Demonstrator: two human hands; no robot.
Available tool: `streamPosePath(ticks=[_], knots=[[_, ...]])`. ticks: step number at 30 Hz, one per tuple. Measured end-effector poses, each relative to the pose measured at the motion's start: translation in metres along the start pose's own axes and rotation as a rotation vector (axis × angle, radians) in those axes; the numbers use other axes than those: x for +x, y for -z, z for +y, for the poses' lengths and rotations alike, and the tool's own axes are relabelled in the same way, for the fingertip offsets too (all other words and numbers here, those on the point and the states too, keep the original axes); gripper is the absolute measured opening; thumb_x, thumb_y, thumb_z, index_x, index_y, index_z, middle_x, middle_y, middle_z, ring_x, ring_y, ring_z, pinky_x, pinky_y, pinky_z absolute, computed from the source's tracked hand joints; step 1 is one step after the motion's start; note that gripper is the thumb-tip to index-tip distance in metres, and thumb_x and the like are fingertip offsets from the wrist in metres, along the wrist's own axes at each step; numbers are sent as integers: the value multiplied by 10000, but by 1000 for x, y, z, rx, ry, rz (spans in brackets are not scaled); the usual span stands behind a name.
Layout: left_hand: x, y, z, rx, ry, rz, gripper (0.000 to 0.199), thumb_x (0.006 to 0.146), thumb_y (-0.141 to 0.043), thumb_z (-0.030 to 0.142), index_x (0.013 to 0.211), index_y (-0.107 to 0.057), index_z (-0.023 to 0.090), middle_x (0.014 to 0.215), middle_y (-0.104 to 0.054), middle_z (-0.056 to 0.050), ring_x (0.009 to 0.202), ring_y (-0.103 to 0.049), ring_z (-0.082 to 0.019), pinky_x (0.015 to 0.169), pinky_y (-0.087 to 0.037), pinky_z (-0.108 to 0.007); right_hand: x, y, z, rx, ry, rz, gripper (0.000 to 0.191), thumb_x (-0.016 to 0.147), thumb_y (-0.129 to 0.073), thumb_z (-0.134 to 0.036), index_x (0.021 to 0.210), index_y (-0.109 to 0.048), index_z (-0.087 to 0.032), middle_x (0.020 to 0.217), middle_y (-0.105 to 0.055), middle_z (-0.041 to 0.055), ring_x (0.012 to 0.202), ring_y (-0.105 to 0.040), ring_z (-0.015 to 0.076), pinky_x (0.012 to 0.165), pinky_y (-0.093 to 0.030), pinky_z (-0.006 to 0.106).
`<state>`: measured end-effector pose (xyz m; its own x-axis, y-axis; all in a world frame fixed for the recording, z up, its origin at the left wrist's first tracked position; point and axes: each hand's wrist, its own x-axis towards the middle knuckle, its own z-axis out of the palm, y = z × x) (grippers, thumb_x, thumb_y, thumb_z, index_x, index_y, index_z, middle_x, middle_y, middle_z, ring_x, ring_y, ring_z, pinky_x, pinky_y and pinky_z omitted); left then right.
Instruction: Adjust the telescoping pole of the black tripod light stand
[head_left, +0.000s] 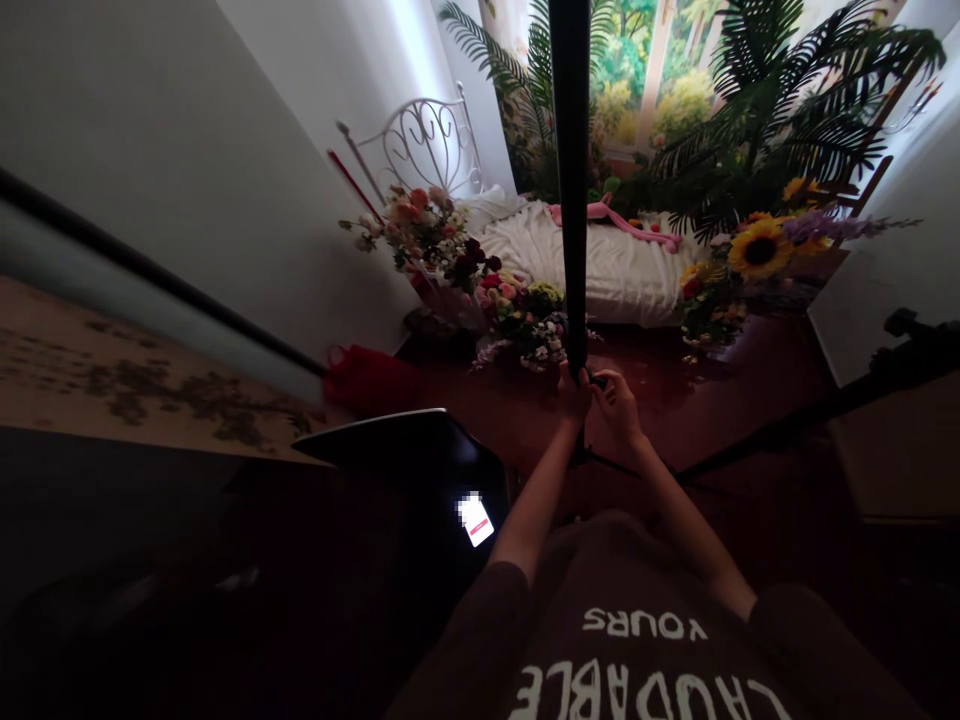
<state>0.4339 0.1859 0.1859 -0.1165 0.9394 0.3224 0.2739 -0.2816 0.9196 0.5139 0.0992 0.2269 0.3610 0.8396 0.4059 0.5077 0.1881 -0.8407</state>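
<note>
A tall black stand pole rises upright in front of me, up to the top of the view. My left hand is wrapped around its lower part. Close beside it on the right, my right hand pinches a small dark knob on the side of the pole. The fingertips of both hands are partly hidden, and the light there is dim. Below the hands, the stand's dark lower end and a thin leg fade into the shadowed floor.
A bed with white cloth stands ahead, flanked by flower bunches and sunflowers. A dark table with a lit phone screen is at my left. Another black stand slants across the right. A red bag lies left.
</note>
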Motion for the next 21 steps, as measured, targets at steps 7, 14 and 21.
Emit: streamPosePath(ticks=[7, 14, 21], knots=[[1, 0, 3, 2, 39, 7, 321, 942, -439, 495, 986, -543, 194, 810, -641, -71, 697, -609, -185, 666, -462, -281, 4, -6, 0, 74, -77, 19, 351, 926, -534, -532, 1097, -576, -229, 975, -698, 45, 708, -631, 152, 687, -476, 264], [0, 4, 11, -20, 21, -49, 325, 932, -474, 503, 1005, -541, 193, 845, -650, -78, 750, -630, -180, 685, -471, -270, 19, -6, 1, 192, -236, -30, 367, 909, -501, -579, 1025, -547, -234, 763, -698, 17, 692, -691, 188, 603, -476, 252], [-1, 8, 15, -40, 23, -61, 313, 933, -462, 507, 964, -519, 200, 761, -606, -37, 655, -569, -156, 642, -439, -261, 24, -2, -5, 102, -232, -30, 384, 907, -466, -600, 971, -579, -238, 880, -728, 47, 741, -700, 193, 632, -498, 263]])
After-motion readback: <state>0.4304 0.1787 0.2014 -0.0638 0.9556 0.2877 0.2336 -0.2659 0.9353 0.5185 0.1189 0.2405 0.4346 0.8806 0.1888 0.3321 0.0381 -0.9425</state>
